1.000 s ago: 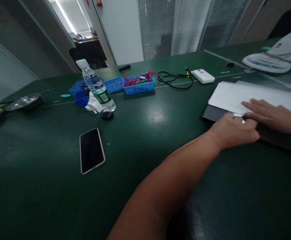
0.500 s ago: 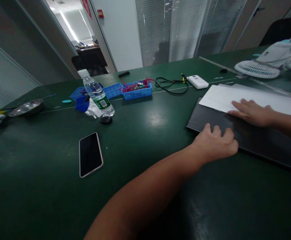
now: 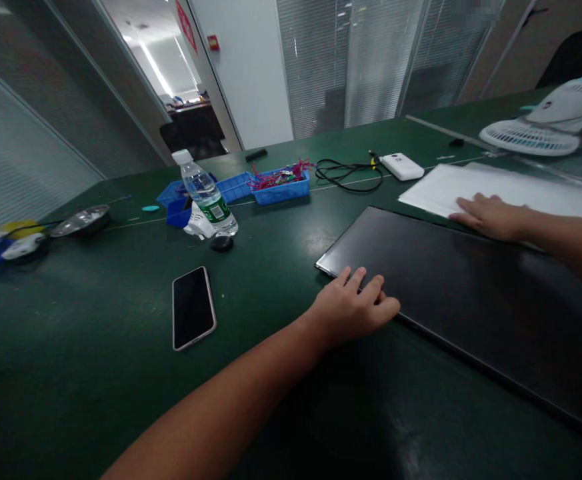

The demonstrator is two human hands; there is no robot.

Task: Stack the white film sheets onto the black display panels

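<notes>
A large flat black panel (image 3: 451, 287), like a bare display screen, lies on the green table at the right. My left hand (image 3: 353, 303) grips its near edge by the left corner, with fingertips on the top face and the thumb along the edge. White sheets (image 3: 435, 190) lie just beyond the panel's far edge. On them rests my right hand (image 3: 495, 217), palm down with its fingers stretched out, while the forearm crosses above the panel's right part. The panel's right end runs out of view.
A phone (image 3: 193, 308) lies to the left. Behind it are a water bottle (image 3: 208, 193), a black mouse-like object (image 3: 221, 243) and a blue tray (image 3: 281, 193) of red wires. A coiled black cable (image 3: 345, 177), a white box (image 3: 401, 167) and a white fan (image 3: 531, 137) stand farther back.
The black panel has slid left and toward me with my left hand on its edge, out from under the white sheets. My right hand has stayed on the sheets. The view has shifted slightly.
</notes>
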